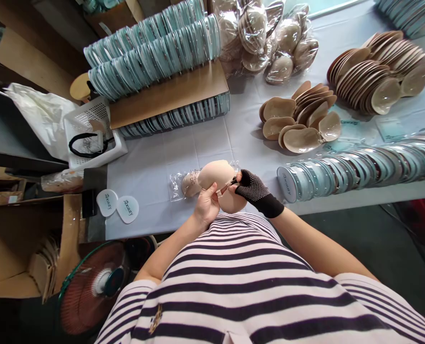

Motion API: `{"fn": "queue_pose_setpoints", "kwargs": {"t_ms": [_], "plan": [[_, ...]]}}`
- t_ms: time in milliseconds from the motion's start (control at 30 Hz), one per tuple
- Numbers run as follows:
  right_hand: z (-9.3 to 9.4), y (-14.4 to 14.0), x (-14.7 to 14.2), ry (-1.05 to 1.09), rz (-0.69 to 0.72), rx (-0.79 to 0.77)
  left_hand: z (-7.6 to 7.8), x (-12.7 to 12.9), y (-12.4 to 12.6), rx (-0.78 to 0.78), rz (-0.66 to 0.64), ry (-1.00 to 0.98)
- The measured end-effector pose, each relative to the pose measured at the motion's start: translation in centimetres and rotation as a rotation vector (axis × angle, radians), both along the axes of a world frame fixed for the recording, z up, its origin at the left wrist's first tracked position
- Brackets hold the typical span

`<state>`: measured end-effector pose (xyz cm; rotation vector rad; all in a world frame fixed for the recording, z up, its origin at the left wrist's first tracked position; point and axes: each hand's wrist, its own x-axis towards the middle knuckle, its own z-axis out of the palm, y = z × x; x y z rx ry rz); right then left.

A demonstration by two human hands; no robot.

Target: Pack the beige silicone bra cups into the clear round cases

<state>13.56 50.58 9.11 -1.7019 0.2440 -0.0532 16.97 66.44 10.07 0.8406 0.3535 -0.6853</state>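
Observation:
A beige stick-on bra (217,174) with two cups is held near the table's front edge, close to my striped shirt. My left hand (207,204) is closed on it, thumb and fingers pinching beside the small strap at its centre. My right hand (252,190), in a black dotted glove with bare fingertips, is closed around a small dark tool (235,181) at the bra's centre; its exact kind is hard to make out. Just behind the left cup lies another beige cup (190,184) on a clear plastic bag (176,186) with printed text.
Stacked beige bras (302,117) lie at the back right, with bagged ones (259,36) further back. Rows of clear round cases (155,52) stand back left, another row (359,165) at right. Two white labelled inserts (127,209), a white basket (94,129) and a fan (94,286) are left.

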Motion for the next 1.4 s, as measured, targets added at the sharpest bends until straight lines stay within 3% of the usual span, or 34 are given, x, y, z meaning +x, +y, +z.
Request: {"fn": "queue_pose_setpoints", "kwargs": {"t_ms": [267,733,933,1200,1400], "plan": [[-0.2,0.0,-0.2,0.019,0.015,-0.039,-0.4,-0.2,0.0,0.02,0.017,-0.018],[-1.5,0.5,-0.7,0.007,-0.047,0.105,-0.4,-0.7,-0.2,-0.009,0.055,0.002],[-1.3,0.5,-1.0,0.017,-0.047,0.152,-0.9,-1.0,0.2,-0.002,0.081,-0.113],[-0.6,0.5,-1.2,0.042,-0.001,0.221,-0.2,-0.9,0.6,0.073,0.041,-0.149],[-0.3,0.6,-1.7,0.1,0.078,0.018,0.2,-0.7,1.6,0.18,-0.056,-0.159]]}}
